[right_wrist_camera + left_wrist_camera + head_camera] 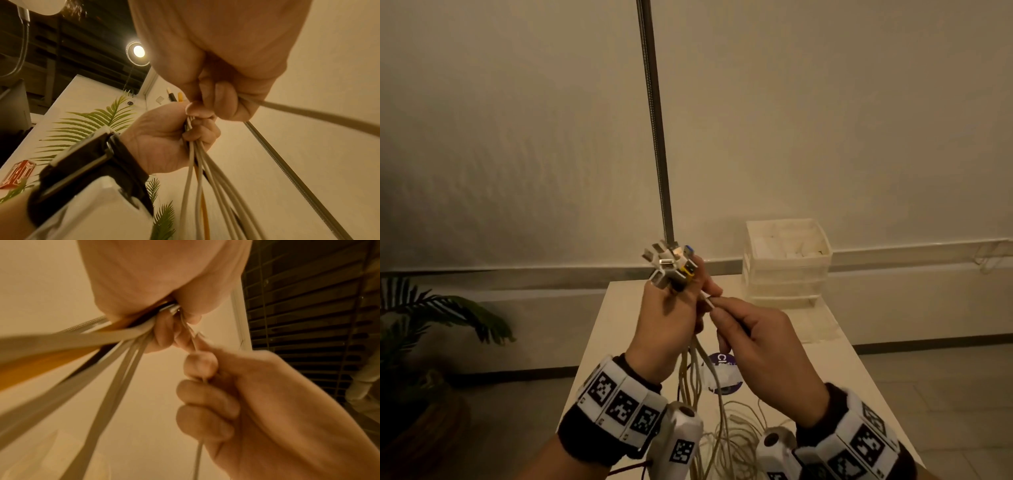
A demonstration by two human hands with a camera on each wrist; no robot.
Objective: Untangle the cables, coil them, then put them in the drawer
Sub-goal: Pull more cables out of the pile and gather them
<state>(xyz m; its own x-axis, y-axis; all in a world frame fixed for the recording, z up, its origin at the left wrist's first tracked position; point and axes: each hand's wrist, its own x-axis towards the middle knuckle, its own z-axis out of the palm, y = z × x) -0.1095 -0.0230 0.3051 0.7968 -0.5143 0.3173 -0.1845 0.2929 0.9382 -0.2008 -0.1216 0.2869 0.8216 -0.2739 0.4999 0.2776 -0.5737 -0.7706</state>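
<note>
My left hand [671,315] grips a bundle of several cables [697,373] raised above the table, their USB plugs [671,263] fanned out above my fist. Most cables are white; one is yellow and one black [202,209]. A braided metal cable [655,123] runs straight up from the plugs out of view. My right hand [753,339] pinches one white cable's end [709,303] right beside the left fingers; the cable passes down through my curled fingers [205,402]. Loose cable loops [736,428] lie on the table below.
A white plastic drawer unit [787,260] stands at the far right of the white table [852,370]. A round purple-and-white sticker [724,373] lies on the table under the hands. A potted palm [438,318] stands on the floor at left.
</note>
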